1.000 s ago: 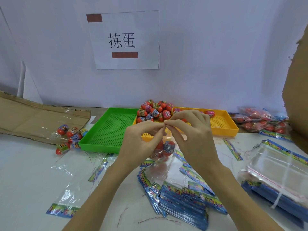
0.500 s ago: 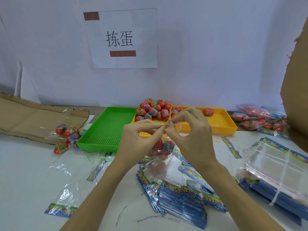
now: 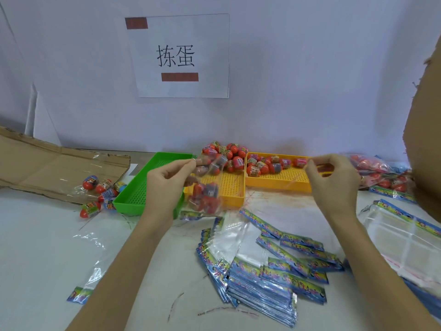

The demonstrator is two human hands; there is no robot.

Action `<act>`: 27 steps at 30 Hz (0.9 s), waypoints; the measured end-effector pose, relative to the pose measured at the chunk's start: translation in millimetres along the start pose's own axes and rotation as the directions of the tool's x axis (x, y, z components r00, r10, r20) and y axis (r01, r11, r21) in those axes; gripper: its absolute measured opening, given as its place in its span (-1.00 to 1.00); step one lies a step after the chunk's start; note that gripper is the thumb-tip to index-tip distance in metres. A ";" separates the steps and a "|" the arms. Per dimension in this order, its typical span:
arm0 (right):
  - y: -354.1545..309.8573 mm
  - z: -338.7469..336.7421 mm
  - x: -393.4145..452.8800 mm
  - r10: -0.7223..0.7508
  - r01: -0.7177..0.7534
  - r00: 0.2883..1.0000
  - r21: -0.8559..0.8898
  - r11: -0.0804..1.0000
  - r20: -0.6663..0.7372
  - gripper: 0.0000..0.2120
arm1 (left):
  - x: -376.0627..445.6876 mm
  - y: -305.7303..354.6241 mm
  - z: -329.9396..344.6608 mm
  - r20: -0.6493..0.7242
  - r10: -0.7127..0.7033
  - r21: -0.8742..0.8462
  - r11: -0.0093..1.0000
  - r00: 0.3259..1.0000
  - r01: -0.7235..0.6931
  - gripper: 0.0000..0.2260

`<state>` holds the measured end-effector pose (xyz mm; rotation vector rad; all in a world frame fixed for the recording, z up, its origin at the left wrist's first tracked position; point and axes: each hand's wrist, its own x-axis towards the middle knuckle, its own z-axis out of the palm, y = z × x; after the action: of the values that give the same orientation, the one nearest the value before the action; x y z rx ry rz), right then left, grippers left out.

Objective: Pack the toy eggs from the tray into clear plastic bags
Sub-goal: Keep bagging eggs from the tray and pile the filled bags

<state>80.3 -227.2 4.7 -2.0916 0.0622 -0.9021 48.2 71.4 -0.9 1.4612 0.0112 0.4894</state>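
Observation:
My left hand (image 3: 164, 185) pinches the top edge of a clear plastic bag (image 3: 205, 199) that hangs over the table with several red toy eggs inside. My right hand (image 3: 334, 180) is off to the right and pinches a thin clear strip (image 3: 294, 179) between thumb and fingertips above the right yellow tray (image 3: 281, 181). More toy eggs (image 3: 229, 156) are heaped at the back of the two yellow trays, with the left yellow tray (image 3: 232, 187) partly behind the bag.
An empty green tray (image 3: 136, 199) sits left of the yellow ones. Loose eggs (image 3: 100, 189) lie beside cardboard (image 3: 47, 168) at the left. Empty printed bags (image 3: 262, 280) are stacked in front, filled bags (image 3: 377, 170) and clear bags (image 3: 405, 242) lie at the right.
My hands were together at the bag's mouth. They have drawn apart: the right hand moved right with the strip, and the left moved left with the bag.

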 end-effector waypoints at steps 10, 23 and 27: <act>8.3 12.2 -9.6 0.002 0.073 0.957 -0.247 0.966 0.289 -0.92 | -2.7 -5.2 5.0 0.048 0.022 0.113 0.993 0.999 -0.027 -0.90; -43.7 29.2 -45.5 -0.301 0.330 0.827 0.024 0.944 0.475 -0.87 | -4.8 -5.3 10.6 0.032 0.009 0.049 0.999 0.999 -0.010 -0.90; -45.0 28.2 -46.3 -0.206 0.183 0.782 0.100 0.978 0.588 -0.91 | -4.8 -4.0 10.7 0.032 -0.028 -0.015 0.999 0.999 0.029 -0.88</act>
<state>51.8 -163.0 -0.9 -2.2825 -0.5113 -0.3101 48.3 59.6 -4.7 1.4512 0.0025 0.4418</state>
